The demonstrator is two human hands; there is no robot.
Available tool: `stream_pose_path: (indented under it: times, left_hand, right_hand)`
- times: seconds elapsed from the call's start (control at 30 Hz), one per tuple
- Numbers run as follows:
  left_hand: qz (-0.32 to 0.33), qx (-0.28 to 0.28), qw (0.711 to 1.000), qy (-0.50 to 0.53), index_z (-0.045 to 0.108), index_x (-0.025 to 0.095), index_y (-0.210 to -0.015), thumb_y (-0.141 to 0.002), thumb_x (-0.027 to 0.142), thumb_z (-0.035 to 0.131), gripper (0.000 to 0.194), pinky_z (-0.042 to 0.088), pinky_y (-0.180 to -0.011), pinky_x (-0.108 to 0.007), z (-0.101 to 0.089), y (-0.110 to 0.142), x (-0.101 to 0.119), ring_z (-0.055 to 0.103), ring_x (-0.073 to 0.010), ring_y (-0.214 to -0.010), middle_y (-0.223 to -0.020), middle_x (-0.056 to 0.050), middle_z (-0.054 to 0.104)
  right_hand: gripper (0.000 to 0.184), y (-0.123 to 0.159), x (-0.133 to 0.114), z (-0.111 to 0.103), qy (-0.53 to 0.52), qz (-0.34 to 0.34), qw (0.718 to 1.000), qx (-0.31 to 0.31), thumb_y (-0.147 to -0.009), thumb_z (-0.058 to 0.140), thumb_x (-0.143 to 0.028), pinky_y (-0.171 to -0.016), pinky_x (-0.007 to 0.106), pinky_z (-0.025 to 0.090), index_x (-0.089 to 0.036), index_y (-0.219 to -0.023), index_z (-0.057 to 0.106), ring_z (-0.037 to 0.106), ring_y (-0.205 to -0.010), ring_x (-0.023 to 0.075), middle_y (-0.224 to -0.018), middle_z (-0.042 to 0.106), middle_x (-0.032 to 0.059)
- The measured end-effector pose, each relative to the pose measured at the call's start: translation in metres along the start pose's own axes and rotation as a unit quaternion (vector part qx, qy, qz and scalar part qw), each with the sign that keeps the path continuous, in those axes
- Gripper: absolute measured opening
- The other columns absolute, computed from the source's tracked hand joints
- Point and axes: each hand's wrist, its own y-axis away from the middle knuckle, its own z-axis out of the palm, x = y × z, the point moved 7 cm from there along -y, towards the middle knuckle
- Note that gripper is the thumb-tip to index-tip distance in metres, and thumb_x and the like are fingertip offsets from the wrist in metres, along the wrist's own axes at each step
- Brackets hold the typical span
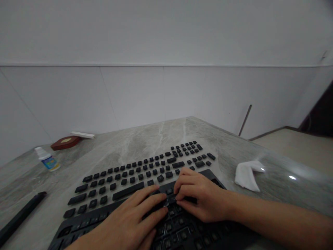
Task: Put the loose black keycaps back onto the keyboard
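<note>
A black keyboard (85,221) lies in front of me at the bottom of the view, part of its keys gone and bare sockets showing in the middle and right. My left hand (137,218) rests on it, fingers stretched out and the tips touching near the middle. Close by, my right hand (200,196) has its thumb and fingers pinched together over the upper middle of the keyboard. What it grips, if anything, is hidden by the fingers. Beyond the keyboard, loose black keycaps (132,180) are laid out in rows, with a long spacebar (128,191) among them.
To the right lies a white cloth (246,175). On the left stand a small white-capped bottle (49,160) and a dark red wooden box (66,142) beside a white strip (83,134). A long black object (22,217) lies at lower left. A wall borders the grey marble table (145,139).
</note>
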Motion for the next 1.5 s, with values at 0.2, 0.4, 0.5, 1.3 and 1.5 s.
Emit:
stream_pose_path:
  times: [0.2, 0.4, 0.5, 1.3, 1.5]
  left_hand:
    - [0.006, -0.013, 1.000, -0.009, 0.060, 0.015, -0.130, -0.084, 0.007, 0.055, 0.048, 0.051, -0.104, -0.044, 0.003, 0.001, 0.000, 0.048, -0.0297, -0.134, -0.140, -0.009, 0.057]
    - [0.011, -0.016, 1.000, -0.003, 0.060, 0.014, -0.130, -0.082, 0.006, 0.055, 0.049, 0.051, -0.104, -0.045, 0.001, 0.000, 0.003, 0.048, -0.0301, -0.134, -0.139, -0.010, 0.058]
    - [0.010, -0.019, 1.000, -0.005, 0.060, 0.014, -0.131, -0.082, 0.006, 0.055, 0.050, 0.050, -0.105, -0.046, 0.000, 0.000, 0.002, 0.047, -0.0302, -0.135, -0.140, -0.010, 0.057]
    - [0.015, -0.067, 0.998, 0.014, 0.053, 0.016, -0.139, -0.084, 0.004, 0.055, 0.056, 0.047, -0.108, -0.047, 0.007, -0.001, 0.000, 0.041, -0.0300, -0.139, -0.148, -0.006, 0.049]
    - [0.006, -0.089, 0.996, 0.007, 0.047, 0.016, -0.144, -0.082, 0.003, 0.055, 0.064, 0.048, -0.107, -0.048, 0.012, -0.003, -0.002, 0.040, -0.0313, -0.140, -0.151, -0.004, 0.044]
  right_hand:
    - [0.010, 0.000, -0.002, -0.002, -0.003, -0.005, 1.000, 0.010, -0.083, 0.059, -0.007, -0.071, 0.032, 0.046, -0.016, -0.085, 0.064, 0.053, -0.079, 0.0171, -0.086, 0.069, 0.0057]
    - [0.015, 0.001, -0.002, 0.000, -0.007, 0.007, 1.000, 0.006, -0.080, 0.058, -0.004, -0.073, 0.033, 0.046, -0.016, -0.086, 0.064, 0.054, -0.078, 0.0171, -0.084, 0.068, 0.0054]
    - [0.013, 0.001, 0.000, 0.000, -0.004, 0.011, 1.000, 0.009, -0.080, 0.059, -0.005, -0.073, 0.033, 0.046, -0.016, -0.086, 0.064, 0.054, -0.078, 0.0172, -0.082, 0.067, 0.0052]
    - [0.011, 0.000, -0.005, -0.003, 0.013, -0.015, 1.000, 0.005, -0.080, 0.057, -0.005, -0.071, 0.031, 0.046, -0.012, -0.084, 0.066, 0.054, -0.081, 0.0172, -0.088, 0.067, 0.0087]
    - [0.012, -0.002, -0.010, -0.011, -0.001, -0.022, 0.999, 0.028, -0.080, 0.053, -0.008, -0.069, 0.032, 0.045, -0.011, -0.083, 0.064, 0.054, -0.077, 0.0173, -0.085, 0.065, 0.0095]
